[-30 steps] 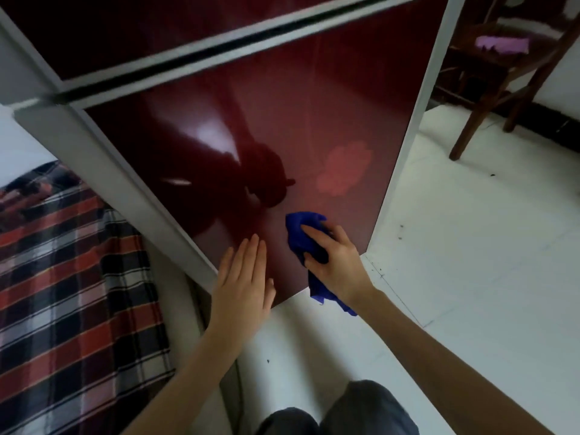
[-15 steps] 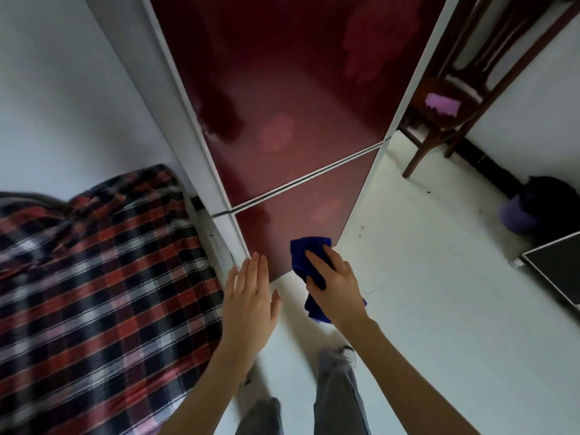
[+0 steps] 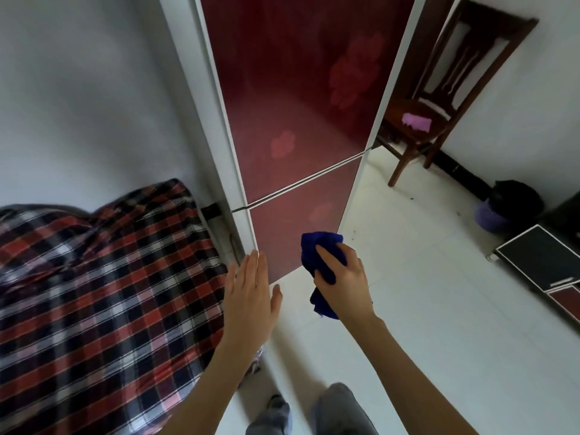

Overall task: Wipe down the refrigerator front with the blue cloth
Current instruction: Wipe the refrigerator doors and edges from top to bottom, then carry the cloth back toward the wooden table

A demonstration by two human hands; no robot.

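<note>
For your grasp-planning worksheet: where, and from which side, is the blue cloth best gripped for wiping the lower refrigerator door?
Its bunched middle, from the side facing away from the lower refrigerator door, as the right hand does. The blue cloth is wadded, with a loose tail hanging below, so gripping across the wad likely keeps a pad toward the door.

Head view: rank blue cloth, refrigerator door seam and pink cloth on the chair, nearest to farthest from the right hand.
1. blue cloth, gripped in the right hand.
2. door seam, above, on the refrigerator.
3. pink cloth, upper right, on the chair.
</note>
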